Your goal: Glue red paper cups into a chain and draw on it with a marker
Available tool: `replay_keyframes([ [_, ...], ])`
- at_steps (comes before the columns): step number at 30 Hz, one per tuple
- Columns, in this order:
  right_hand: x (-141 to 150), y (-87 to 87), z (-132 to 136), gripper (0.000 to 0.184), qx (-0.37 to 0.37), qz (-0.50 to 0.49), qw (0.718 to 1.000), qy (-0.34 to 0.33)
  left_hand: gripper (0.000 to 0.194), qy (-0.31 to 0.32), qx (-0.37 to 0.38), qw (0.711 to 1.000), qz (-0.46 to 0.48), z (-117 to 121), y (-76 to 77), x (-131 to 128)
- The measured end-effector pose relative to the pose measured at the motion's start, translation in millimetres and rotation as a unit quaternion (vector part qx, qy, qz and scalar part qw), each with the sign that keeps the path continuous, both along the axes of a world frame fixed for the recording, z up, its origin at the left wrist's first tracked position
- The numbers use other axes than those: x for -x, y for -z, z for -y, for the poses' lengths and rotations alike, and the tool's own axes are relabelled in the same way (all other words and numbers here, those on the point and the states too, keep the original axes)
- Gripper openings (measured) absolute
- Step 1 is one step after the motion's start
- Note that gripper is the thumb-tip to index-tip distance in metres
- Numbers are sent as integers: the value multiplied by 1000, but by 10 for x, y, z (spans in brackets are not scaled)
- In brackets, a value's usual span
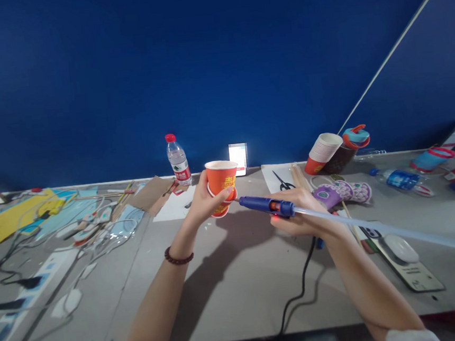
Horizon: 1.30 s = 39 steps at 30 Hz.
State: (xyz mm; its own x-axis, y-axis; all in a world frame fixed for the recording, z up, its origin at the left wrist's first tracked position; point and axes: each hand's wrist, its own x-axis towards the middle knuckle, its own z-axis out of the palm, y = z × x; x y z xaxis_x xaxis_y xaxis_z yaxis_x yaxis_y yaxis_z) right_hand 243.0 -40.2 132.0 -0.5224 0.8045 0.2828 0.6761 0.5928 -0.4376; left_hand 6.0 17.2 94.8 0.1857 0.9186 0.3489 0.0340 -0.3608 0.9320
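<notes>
My left hand is wrapped round an orange paper cup with yellow lettering, its white rim facing up. Below that cup, part of a second orange paper cup shows; my fingers hide how the two meet. In my right hand is a blue hot glue gun, a red light glowing at its side. Its nozzle points left, at or very near the lower part of the upper cup; I cannot tell whether they touch. From the gun's back a long clear glue stick extends right.
At the back stand a water bottle, a lit phone and stacked paper cups. Scissors lie on paper. Right are a mouse and a lying bottle; left, a power strip with tangled cables. A black cord crosses the front.
</notes>
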Motion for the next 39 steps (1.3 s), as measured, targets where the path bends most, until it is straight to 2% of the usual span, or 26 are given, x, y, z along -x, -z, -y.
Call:
replay_keyframes([
  [4,9,-39,16,6,15,-10,1000,11,49,8,-2,1000,-2,-16,27,6],
  [11,1,-13,15,12,93,-18,992,82,54,5,-18,998,-54,-14,37,45],
  [17,-19,20,-2,13,106,9,991,79,61,-12,-78,991,-109,-16,8,96],
  [21,-24,32,-7,14,92,28,993,68,63,-22,-102,991,-89,-44,25,144],
  [25,-55,100,-64,15,120,10,986,115,65,-29,-82,996,-31,-84,55,182],
  [29,-80,206,-218,15,192,-88,962,175,67,-29,-46,997,52,-106,46,206],
  [32,-54,301,-362,26,261,-164,931,195,63,-14,-24,995,99,-96,6,213],
  [36,27,492,-528,44,380,-237,874,188,61,13,-25,988,149,-62,-76,210],
  [39,95,684,-613,53,424,-226,862,158,60,36,-6,981,193,-17,-142,211],
])
